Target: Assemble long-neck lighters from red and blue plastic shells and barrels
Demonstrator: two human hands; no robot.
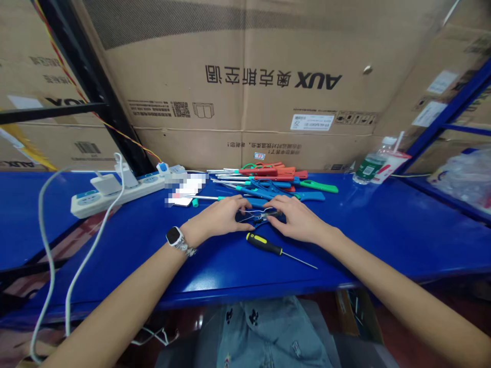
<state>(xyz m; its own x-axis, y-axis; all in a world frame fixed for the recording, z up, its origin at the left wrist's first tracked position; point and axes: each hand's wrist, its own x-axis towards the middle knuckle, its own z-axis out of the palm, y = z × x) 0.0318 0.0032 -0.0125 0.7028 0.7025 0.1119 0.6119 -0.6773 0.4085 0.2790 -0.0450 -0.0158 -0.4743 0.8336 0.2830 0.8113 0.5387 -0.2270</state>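
My left hand (230, 214), with a watch on the wrist, curls its fingers and thumb around the left part of an opened blue stick lighter (257, 218). On the lighter's right part, my right hand (293, 219) closes its fingers and thumb. Thin white wire and small inner parts show between the hands; the fingers hide some of the lighter. Just in front of it lies a black-and-yellow screwdriver (264, 244), its shaft pointing right toward the table edge. Beyond my hands is a pile of red, blue and green stick lighters (274, 174) with metal tubes.
A white power strip (132, 190) with plugs and cables stands on the blue table (383, 230) at left. Near it lies a partly blurred flat white object (192, 186). A green-labelled bottle (370, 166) and a cup (395, 163) stand right. Cardboard (268, 117) rises behind.
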